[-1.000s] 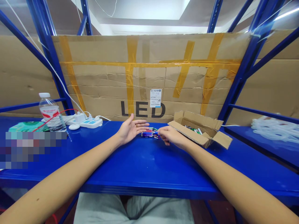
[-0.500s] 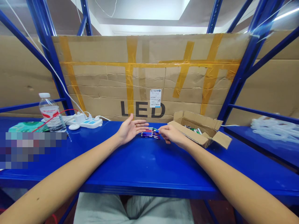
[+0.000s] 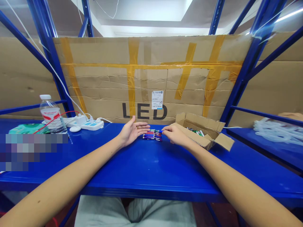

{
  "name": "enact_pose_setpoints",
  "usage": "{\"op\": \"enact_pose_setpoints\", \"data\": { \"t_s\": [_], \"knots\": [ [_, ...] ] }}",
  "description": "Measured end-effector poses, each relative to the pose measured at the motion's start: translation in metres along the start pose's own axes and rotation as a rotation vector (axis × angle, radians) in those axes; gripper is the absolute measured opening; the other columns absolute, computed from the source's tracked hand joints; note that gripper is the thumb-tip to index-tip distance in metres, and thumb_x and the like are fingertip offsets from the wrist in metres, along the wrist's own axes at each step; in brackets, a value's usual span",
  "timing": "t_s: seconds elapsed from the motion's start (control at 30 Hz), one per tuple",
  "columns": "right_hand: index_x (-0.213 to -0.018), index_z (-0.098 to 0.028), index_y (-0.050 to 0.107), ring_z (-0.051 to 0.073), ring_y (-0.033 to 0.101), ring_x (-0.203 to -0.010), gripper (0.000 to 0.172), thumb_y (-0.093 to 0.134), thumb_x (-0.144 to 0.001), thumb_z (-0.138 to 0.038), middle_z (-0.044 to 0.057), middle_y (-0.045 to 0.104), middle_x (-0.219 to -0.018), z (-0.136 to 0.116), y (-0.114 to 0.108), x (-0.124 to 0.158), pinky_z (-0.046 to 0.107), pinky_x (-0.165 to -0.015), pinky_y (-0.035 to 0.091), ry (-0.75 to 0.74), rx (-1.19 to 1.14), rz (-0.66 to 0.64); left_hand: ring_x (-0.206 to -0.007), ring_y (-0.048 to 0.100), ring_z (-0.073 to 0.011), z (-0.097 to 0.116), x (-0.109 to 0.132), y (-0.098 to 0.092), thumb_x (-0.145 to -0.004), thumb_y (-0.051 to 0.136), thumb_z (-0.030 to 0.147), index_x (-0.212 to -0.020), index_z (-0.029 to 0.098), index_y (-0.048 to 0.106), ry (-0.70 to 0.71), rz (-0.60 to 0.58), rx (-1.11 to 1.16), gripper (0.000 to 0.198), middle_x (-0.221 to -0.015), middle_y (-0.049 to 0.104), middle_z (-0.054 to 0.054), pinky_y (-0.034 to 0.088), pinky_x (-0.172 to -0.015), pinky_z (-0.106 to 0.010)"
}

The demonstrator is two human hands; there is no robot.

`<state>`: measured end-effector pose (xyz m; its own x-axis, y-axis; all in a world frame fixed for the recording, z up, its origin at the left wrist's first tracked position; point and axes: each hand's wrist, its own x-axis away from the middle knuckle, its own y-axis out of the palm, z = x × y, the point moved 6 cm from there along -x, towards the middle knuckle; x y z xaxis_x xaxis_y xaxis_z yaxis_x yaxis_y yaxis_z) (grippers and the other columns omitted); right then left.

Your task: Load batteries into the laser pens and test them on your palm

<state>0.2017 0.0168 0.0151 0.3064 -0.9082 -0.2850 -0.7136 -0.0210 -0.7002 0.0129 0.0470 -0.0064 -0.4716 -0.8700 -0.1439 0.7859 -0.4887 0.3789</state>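
Several coloured pens [image 3: 152, 136], mostly blue, purple and red, lie side by side in a row on the blue table. My left hand [image 3: 131, 130] is open at the row's left end, its palm turned inward and fingertips by the upper pens. At the right end, the thumb and fingers of my right hand [image 3: 174, 134] pinch a blue pen, whose body shows only in part between the fingertips and the row. Just right of that hand stands an open cardboard box [image 3: 201, 126] with more pens [image 3: 196, 130] inside.
On the left are a water bottle [image 3: 50, 115], a green packet [image 3: 27, 127] and a white power strip [image 3: 91, 124] with cables. A large cardboard panel [image 3: 106, 85] closes off the back. Clear plastic pieces [image 3: 276, 130] lie at far right, beyond a blue rack post [image 3: 243, 72].
My right hand has shifted slightly to the right and its fingers have drawn off the row's right end a little. My left hand has stayed nearly still.
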Motion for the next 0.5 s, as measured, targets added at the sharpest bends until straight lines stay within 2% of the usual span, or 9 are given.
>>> {"op": "enact_pose_setpoints", "data": {
  "t_s": [0.17, 0.4, 0.5],
  "knots": [
    [-0.073, -0.014, 0.067, 0.014, 0.045, -0.051, 0.027, 0.042, -0.080, -0.020, -0.002, 0.049, -0.048, 0.0004, -0.0012, -0.0007, 0.027, -0.055, 0.035, -0.003, 0.012, 0.001, -0.113, 0.061, -0.0296, 0.0000, 0.0000, 0.0006, -0.095, 0.027, 0.062, -0.106, 0.003, 0.065, -0.004, 0.005, -0.002, 0.071, -0.116, 0.066, -0.024, 0.042, -0.106, -0.041],
    [-0.076, -0.014, 0.071, 0.016, 0.055, -0.065, 0.030, 0.043, -0.079, -0.021, 0.004, 0.068, -0.071, -0.0055, -0.0061, 0.0002, 0.027, -0.061, 0.039, -0.072, 0.120, 0.018, -0.115, 0.060, -0.0301, 0.0010, 0.0014, 0.0026, -0.095, 0.028, 0.062, -0.104, 0.004, 0.066, -0.003, 0.020, 0.015, 0.070, -0.114, 0.067, -0.023, 0.041, -0.108, -0.041],
    [-0.079, -0.014, 0.074, 0.017, 0.056, -0.064, 0.033, 0.042, -0.081, -0.022, 0.004, 0.069, -0.071, -0.0061, -0.0083, 0.0007, 0.027, -0.060, 0.040, -0.065, 0.138, 0.021, -0.113, 0.061, -0.0302, 0.0010, 0.0012, 0.0023, -0.095, 0.029, 0.061, -0.104, 0.002, 0.065, -0.001, 0.019, 0.025, 0.070, -0.113, 0.067, -0.024, 0.041, -0.108, -0.041]
  ]
}}
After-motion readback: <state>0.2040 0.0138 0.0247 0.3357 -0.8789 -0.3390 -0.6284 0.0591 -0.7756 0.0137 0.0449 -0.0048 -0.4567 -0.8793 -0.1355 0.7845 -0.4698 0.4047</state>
